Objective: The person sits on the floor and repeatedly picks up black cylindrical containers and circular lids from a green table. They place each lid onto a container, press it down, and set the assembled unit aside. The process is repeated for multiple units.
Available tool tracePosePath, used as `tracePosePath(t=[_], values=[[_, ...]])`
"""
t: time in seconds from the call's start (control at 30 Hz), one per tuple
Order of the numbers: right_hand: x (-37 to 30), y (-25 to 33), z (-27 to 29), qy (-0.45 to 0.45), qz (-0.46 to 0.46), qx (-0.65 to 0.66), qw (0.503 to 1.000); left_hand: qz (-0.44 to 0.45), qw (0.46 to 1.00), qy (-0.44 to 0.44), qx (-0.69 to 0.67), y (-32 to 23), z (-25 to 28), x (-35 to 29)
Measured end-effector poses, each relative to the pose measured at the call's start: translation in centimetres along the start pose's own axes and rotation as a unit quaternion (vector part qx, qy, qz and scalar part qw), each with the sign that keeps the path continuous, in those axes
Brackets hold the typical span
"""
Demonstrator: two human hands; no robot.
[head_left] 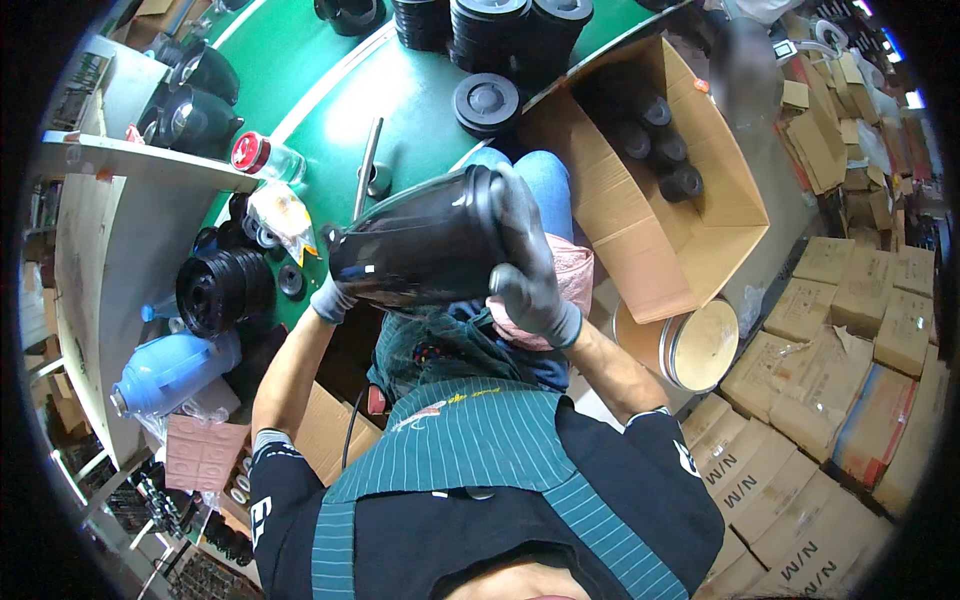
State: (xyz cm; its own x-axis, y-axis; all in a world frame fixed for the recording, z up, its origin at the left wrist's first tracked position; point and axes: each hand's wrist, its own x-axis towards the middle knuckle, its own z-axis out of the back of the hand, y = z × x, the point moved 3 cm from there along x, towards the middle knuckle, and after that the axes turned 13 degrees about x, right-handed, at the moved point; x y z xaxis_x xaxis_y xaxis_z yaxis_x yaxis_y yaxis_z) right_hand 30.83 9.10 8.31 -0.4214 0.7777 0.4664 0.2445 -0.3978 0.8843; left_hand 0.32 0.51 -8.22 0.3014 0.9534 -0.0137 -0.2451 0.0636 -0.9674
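A large glossy black cylindrical vessel (420, 240) lies tilted on its side between my hands, above my lap. My left hand (332, 302), in a grey glove, grips its left end from below; most of its fingers are hidden behind the vessel. My right hand (535, 280), gloved too, is closed around the ridged right end, with the thumb on the near side. Just beyond the vessel, a metal rod (368, 165) stands up from the green worktop (330, 130). A flat stack of round black lids (486, 104) rests on the worktop farther off.
An open cardboard box (735, 190) at the right holds several black cylindrical parts. Left of me are a red-lidded clear jar (268, 157), black ring-shaped parts (225, 290) and a blue jug (175, 372). Stacked cartons (830, 380) fill the right side, near a round drum (703, 345).
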Motion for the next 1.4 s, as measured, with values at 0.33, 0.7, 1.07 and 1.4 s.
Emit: tracePosePath(t=[0.33,0.7,1.07,1.4], values=[[0.0,-1.5,2.0,0.055,-0.009,-0.208,0.977,-0.027,0.950,-0.264,0.164,-13.6,2.9,2.3],[1.4,0.0,0.9,0.072,-0.054,0.134,0.987,0.036,0.971,-0.238,-0.001,-9.2,1.6,-1.0],[1.4,2.9,-0.3,0.108,0.010,-0.054,0.993,0.096,0.966,-0.228,-0.077,-8.7,0.3,-2.5],[0.4,3.2,1.0,0.156,-0.145,-0.017,0.977,0.027,0.972,-0.235,-0.008,-11.2,2.4,-0.8]])
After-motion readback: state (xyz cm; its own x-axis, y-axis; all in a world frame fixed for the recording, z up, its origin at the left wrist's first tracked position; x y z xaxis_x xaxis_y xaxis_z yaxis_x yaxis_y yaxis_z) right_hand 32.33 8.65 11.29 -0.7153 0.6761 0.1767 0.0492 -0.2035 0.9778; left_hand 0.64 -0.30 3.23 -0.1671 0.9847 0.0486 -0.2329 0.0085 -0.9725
